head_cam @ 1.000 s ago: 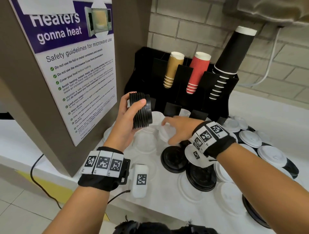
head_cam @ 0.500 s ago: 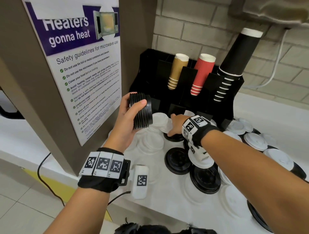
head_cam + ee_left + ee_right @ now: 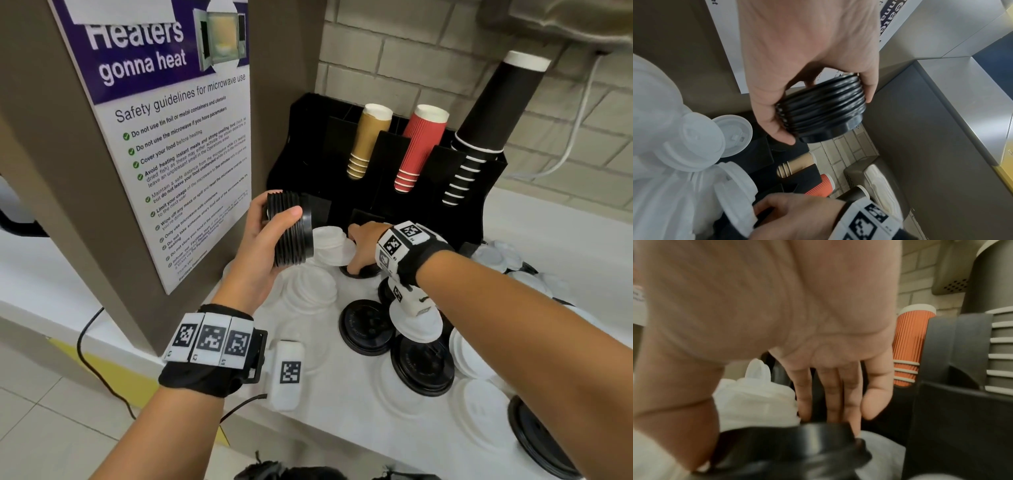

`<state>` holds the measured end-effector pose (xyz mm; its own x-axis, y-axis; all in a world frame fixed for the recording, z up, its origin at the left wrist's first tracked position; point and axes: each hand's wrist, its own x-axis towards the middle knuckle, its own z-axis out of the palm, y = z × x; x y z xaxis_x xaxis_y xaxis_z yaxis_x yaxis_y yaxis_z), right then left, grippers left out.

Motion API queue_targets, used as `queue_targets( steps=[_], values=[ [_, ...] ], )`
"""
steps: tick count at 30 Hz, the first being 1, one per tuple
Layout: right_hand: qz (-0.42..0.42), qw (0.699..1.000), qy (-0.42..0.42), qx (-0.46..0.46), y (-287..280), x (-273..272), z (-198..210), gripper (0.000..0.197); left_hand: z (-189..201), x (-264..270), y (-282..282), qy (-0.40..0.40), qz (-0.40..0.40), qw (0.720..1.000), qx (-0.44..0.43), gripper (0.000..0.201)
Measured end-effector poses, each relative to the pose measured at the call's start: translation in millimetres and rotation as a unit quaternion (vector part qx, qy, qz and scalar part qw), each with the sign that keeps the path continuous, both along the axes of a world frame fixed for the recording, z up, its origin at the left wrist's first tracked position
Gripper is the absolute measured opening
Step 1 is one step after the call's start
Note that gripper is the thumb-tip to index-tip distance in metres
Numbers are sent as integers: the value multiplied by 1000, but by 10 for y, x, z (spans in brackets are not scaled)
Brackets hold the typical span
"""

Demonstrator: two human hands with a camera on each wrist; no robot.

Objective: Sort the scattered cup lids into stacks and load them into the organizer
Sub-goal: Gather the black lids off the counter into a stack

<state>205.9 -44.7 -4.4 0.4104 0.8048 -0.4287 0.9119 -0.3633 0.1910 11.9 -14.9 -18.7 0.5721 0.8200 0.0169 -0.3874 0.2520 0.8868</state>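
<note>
A poster (image 3: 164, 137) fixed to the brown cabinet side (image 3: 68, 171) carries a purple banner reading "Heaters gonna heat" in white, above the heading "Safety guidelines for microwave use". Its ticked list begins "Do not use tin foil or metal containers and utensils", "Do not use the microwave if you have pacemakers" and "Cover your food before heating"; the lower lines are too small to read reliably. Black-and-white square code markers, bearing no legible words, appear on both wristbands (image 3: 209, 341).

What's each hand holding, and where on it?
Left hand grips the black lid stack around its ribbed sides. Right hand reaches onto a black lid; grip not clear.
</note>
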Motion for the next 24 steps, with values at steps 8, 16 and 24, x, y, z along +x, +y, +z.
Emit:
queue_targets(
  steps=[8,16,24],
  values=[
    [25,989,-132,-63,-78,38,283,52,-10,60,-30,10,-19,1000,-4,55],
    [-71,935,226,263,-595,224,624,65,28,212,-103,7,-31,999,6,59],
    [-68,738,540,398,-985,-232,259,51,32,407,-261,-24,-53,998,11,51]
  ],
)
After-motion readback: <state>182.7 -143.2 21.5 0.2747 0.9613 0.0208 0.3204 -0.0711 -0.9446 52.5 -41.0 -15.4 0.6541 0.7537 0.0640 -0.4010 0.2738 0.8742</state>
